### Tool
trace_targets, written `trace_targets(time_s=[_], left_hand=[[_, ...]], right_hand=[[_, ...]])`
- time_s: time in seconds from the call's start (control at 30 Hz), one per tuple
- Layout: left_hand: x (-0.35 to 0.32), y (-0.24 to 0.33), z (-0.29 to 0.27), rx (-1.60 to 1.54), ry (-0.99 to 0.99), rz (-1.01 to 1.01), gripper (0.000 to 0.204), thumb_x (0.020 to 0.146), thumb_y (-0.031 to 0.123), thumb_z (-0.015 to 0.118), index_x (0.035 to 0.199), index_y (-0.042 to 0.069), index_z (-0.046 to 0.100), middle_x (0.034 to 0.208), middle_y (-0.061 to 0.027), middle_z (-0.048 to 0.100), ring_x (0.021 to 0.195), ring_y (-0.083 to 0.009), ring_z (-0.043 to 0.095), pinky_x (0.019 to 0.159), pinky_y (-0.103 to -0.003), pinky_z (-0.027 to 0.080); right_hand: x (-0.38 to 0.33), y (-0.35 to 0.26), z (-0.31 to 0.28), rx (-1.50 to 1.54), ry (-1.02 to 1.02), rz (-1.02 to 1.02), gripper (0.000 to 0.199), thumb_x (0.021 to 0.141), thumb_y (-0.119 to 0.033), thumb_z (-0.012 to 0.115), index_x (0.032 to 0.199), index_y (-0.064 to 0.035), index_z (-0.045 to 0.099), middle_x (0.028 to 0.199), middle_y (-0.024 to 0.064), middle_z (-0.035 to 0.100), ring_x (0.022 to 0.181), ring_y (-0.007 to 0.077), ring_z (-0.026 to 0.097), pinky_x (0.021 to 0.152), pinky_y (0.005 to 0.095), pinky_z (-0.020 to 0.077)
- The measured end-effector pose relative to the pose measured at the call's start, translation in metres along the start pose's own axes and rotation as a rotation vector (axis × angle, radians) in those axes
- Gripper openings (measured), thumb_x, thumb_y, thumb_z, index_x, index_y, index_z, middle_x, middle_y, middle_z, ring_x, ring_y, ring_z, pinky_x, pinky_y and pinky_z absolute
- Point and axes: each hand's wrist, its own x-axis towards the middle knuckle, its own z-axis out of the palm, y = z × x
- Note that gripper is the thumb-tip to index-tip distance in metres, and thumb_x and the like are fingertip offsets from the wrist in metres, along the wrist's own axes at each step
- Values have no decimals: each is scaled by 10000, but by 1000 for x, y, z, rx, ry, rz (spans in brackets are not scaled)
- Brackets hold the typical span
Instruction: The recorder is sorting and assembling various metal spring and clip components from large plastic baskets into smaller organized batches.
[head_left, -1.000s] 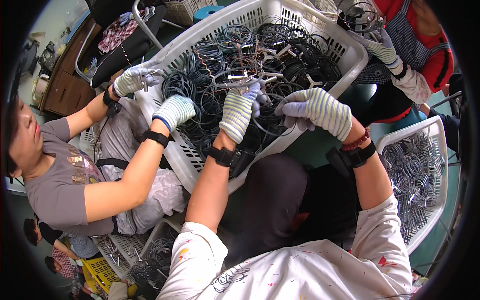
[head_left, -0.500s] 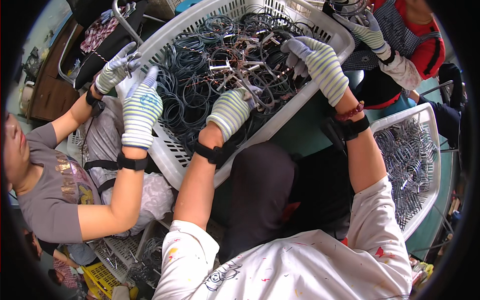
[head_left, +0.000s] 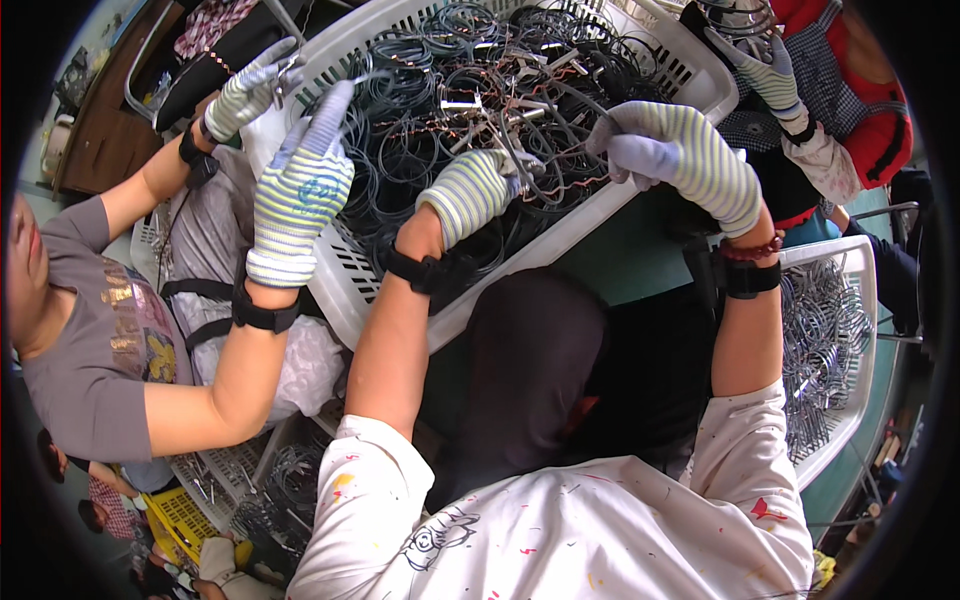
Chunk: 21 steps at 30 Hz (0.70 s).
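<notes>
One thin, dark grey, flexible round cable (head_left: 583, 102) is held above a large white plastic basket with slotted walls (head_left: 565, 232); its visible long axis goes slantwise, pointing from the fingertips of the right hand (head_left: 690, 165) upward and to the left, over the heap, and where its ends lie cannot be told. This right hand, in a knitted glove of white and yellow-green stripes with greyish-lilac fingers, pinches the cable between thumb and fingers, the back of the hand turned up and the fingers pointing to the left. The left hand (head_left: 468, 195), in a similar striped glove, is held low over the near part of the basket, its fingers curled beside a small silvery metal piece (head_left: 523, 172); whether they grip it cannot be told. Both forearms are bare and reach forward, each with a black wrist band. In the basket, smooth black cable coils (head_left: 390, 62) lie tangled with twisted copper-coloured wires (head_left: 432, 127) and shiny metal parts. At the left, a co-worker's striped gloved hand (head_left: 308, 195) stretches one finger upward.
</notes>
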Motion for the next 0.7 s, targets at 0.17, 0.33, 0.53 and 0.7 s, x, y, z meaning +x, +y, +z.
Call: trace_targets(time_s=[0.17, 0.33, 0.53, 0.7], left_hand=[[0, -6, -3, -119, 13, 2, 240, 987, 216, 621, 1158, 96, 740, 965, -132, 739, 801, -283, 681, 733, -379, 549], [0, -12, 5, -544, 34, -389, 273, 1000, 61, 520, 1213, 23, 687, 888, -25, 717, 635, -110, 586, 572, -274, 499], [-3, -10, 12, -494, 224, -497, 255, 949, 240, 613, 1102, 64, 718, 957, -170, 747, 879, -345, 713, 819, -429, 555], [-2, 18, -13, -171, 89, -495, 273, 956, 252, 595, 1131, 69, 697, 1078, -201, 718, 1008, -400, 670, 907, -460, 537]], right_hand=[[-4, 1, 4, -151, -86, -232, 269, 877, -171, 777, 1086, -11, 720, 796, -8, 636, 721, 65, 547, 711, 234, 484], [8, 2, 30, -11, 336, -143, 224, 901, -93, 751, 1111, -14, 743, 814, 0, 698, 715, 63, 608, 656, 202, 486], [27, 14, 73, -454, 676, -509, 305, 946, -91, 676, 1249, -93, 711, 1021, 180, 742, 920, 323, 731, 803, 339, 576], [20, 19, 74, -355, 489, -460, 351, 961, -33, 626, 1308, -60, 671, 1037, 156, 755, 905, 236, 741, 856, 314, 572]])
